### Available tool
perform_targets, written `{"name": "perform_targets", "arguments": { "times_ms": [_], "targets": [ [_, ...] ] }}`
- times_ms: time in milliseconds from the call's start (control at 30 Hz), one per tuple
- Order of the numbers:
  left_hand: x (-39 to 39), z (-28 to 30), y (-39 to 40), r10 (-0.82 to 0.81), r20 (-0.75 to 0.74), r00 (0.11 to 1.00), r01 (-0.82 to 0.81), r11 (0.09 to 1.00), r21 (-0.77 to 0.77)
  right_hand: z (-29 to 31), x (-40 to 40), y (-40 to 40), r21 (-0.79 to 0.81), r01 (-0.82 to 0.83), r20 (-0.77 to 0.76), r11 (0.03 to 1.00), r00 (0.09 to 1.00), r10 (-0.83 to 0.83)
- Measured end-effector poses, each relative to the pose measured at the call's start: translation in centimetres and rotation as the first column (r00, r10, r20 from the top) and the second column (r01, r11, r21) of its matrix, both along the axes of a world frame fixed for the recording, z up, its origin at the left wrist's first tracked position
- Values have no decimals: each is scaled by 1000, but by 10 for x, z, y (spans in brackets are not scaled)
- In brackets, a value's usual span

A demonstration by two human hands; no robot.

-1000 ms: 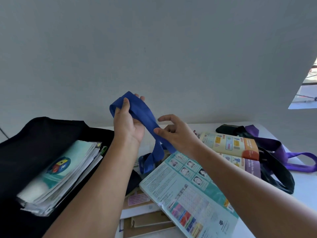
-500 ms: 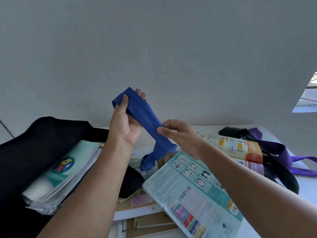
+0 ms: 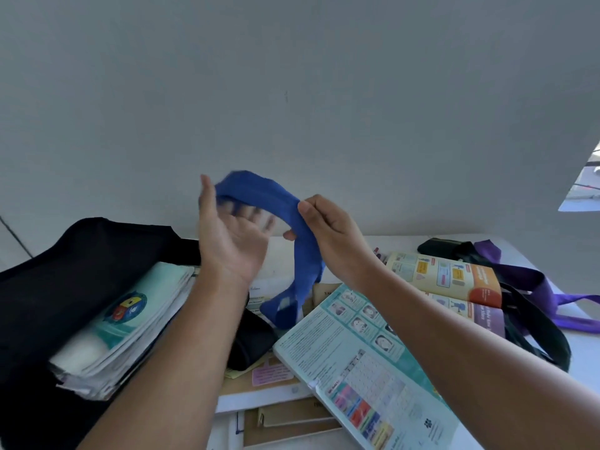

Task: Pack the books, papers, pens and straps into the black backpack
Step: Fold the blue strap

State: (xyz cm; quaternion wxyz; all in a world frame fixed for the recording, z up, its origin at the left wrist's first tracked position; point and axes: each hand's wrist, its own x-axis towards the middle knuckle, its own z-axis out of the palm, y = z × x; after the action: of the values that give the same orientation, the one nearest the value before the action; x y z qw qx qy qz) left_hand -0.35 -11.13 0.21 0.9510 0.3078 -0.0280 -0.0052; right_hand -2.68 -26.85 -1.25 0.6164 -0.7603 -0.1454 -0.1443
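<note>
Black backpack [image 3: 65, 280], lying open on the table [image 3: 578, 352] left of the blue strap [image 3: 302, 254], with a stack of books and papers [image 3: 130, 323] inside. Left hand [image 3: 230, 241], palm up and fingers spread loosely; the strap's upper end drapes over its blurred fingertips. Right hand [image 3: 328, 232] pinches the strap between thumb and fingers; the lower end hangs toward a teal book [image 3: 367, 362]. Right of the strap: an open orange book [image 3: 451, 284], purple strap [image 3: 532, 287] and black strap [image 3: 535, 336].
</note>
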Motion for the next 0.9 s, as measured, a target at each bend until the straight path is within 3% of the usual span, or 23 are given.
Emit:
{"name": "perform_targets", "arguments": {
  "times_ms": [100,167,267,433,500,667,733,833,900],
  "targets": [
    [-28,-21,-25,-250,-97,963,255,966,47,-1,3,3,-71,55,35,996,998,-53],
    [-28,-30,-31,-261,-116,958,272,958,87,-6,2,2,-156,60,23,986,998,-57],
    [-16,-21,-28,-163,-96,982,180,962,205,-10,0,-5,-212,44,-21,976,999,-50],
    [-2,14,-20,-38,2,999,37,980,193,-20,3,-19,-245,-78,-112,966,992,52],
    [0,32,-15,32,51,998,-42,979,198,-21,3,-21,-236,-101,-59,967,994,90],
    [6,58,-9,112,114,987,-124,987,105,3,-1,-18,-29,34,162,999,986,-29],
    [10,47,-9,124,57,991,-129,986,106,1,-6,-16,-123,-57,24,991,998,61],
    [11,11,-8,120,-76,990,-108,983,147,-20,-14,-18,-360,-256,-372,897,921,113],
    [8,-8,-5,106,-126,986,-70,962,263,-36,-18,-21,-347,-335,-464,876,873,151]
  ]
}}
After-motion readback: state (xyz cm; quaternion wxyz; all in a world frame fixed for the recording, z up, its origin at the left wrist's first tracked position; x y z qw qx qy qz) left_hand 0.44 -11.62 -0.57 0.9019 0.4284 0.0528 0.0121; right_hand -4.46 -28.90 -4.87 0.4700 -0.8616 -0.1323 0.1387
